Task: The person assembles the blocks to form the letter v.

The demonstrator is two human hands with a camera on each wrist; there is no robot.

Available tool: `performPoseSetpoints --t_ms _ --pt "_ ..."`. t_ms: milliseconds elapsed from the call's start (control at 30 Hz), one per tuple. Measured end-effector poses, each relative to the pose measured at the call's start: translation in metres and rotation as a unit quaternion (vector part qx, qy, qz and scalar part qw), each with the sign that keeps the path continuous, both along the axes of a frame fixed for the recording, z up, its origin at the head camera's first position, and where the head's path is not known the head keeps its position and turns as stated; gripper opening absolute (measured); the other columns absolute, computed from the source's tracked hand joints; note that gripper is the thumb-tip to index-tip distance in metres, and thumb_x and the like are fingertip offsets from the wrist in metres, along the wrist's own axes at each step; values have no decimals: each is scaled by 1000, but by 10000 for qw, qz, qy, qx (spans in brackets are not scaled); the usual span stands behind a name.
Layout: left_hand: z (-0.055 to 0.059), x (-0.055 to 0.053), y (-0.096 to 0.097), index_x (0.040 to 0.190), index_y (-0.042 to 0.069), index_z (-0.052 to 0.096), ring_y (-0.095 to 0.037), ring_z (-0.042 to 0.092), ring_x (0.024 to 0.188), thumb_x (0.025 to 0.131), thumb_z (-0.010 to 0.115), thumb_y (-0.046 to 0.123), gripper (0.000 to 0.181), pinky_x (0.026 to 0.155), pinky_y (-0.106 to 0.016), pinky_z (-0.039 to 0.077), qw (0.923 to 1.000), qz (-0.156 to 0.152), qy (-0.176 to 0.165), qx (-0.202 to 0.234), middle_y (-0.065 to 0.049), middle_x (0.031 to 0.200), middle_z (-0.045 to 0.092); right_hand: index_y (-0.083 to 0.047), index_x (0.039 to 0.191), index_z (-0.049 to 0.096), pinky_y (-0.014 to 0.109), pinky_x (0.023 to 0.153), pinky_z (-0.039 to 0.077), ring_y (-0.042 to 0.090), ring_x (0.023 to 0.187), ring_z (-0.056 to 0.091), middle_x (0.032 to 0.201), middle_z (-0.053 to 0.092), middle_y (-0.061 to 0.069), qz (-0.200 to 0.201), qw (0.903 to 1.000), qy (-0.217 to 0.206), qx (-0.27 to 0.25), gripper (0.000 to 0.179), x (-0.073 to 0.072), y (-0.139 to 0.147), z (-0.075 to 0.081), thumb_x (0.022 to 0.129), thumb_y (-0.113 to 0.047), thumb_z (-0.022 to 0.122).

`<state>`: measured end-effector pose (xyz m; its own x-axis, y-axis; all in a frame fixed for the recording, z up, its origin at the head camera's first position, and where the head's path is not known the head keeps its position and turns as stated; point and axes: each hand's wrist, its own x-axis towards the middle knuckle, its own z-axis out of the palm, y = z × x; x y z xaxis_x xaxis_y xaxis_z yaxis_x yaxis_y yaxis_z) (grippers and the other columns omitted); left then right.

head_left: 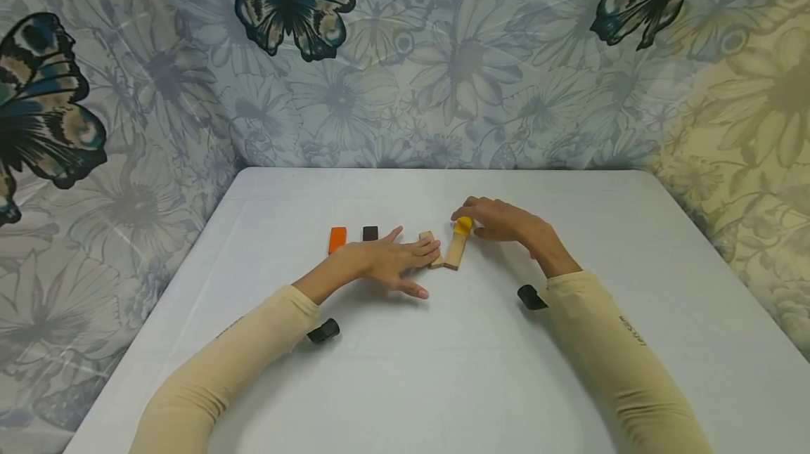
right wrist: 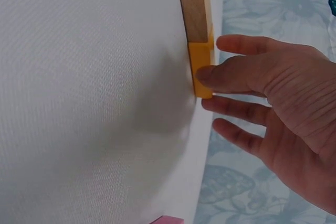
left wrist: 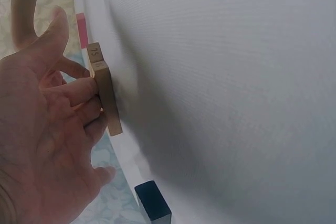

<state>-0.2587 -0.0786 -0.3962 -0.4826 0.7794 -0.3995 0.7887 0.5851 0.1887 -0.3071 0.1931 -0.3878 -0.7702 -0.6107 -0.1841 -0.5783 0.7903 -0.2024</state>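
My left hand (head_left: 395, 263) reaches over the table with fingers spread, its fingertips touching a plain wooden block (left wrist: 109, 106). In the head view those fingers partly cover that block (head_left: 436, 263). A second wooden block (head_left: 454, 253) lies slanted to its right, their near ends close together. A yellow block (head_left: 464, 225) adjoins the far end of the second block. My right hand (head_left: 496, 220) pinches the yellow block; in the right wrist view the thumb presses one face of the yellow block (right wrist: 200, 59), with the other fingers behind or beside it.
On the white table (head_left: 405, 384), an orange block (head_left: 337, 239) and a dark block (head_left: 370, 233) lie left of the wooden ones, near my left wrist. A pink block (left wrist: 82, 30) lies beyond the wooden ones. Patterned cloth (head_left: 443, 88) hangs behind the table.
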Motion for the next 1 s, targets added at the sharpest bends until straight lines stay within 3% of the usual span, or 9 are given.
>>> performPoseSetpoints --t_ms 400,633,1000 --pt "-1 0 -1 169 20 14 -19 6 166 101 49 70 92 132 -64 -4 10000 -39 63 38 2 179 0 -11 143 63 62 110 50 40 133 60 145 60 21 -40 10000 82 -21 51 2 2 4 94 4 72" --pt "-1 0 -1 169 19 15 -19 6 166 101 50 69 92 132 -65 -4 9999 -47 66 73 1 179 2 -11 142 65 64 108 50 42 130 61 143 61 22 -85 9991 371 161 51 4 6 8 93 2 73" --pt "0 0 0 169 18 15 -19 6 166 101 51 69 92 132 -65 -5 10000 -26 7 73 1 179 2 -8 145 61 63 108 50 44 130 59 147 58 23 -232 9967 630 466 54 23 27 18 93 2 72"
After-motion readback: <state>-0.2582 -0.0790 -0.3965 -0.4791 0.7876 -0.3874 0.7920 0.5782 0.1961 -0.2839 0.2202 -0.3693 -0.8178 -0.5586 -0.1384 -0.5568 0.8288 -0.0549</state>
